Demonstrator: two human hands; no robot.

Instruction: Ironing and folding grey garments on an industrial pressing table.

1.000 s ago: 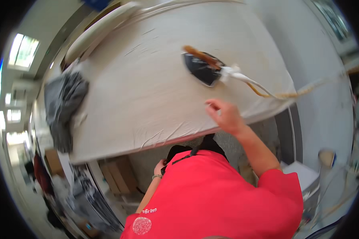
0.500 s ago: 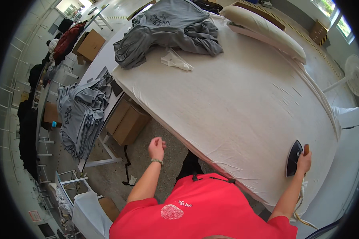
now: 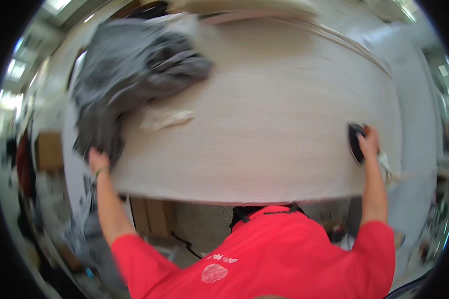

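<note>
My right hand is closed around the handle of a dark clothes iron at the right end of the pale cloth-covered ironing table. At the left, a heap of grey shirts lies on the same table. My left hand is at the near left corner of that heap, its blurred fingers curled onto the grey fabric. A small whitish cloth lies just right of the heap's near part.
A long padded roll runs along the far edge. Below the near edge stands a cardboard box, with another carton off to the left. More grey garments hang at lower left. A cord trails from the iron's side.
The view has swung left, squaring up to the table. My left hand has gone from above the floor to the grey shirts. My right hand still grips the iron.
</note>
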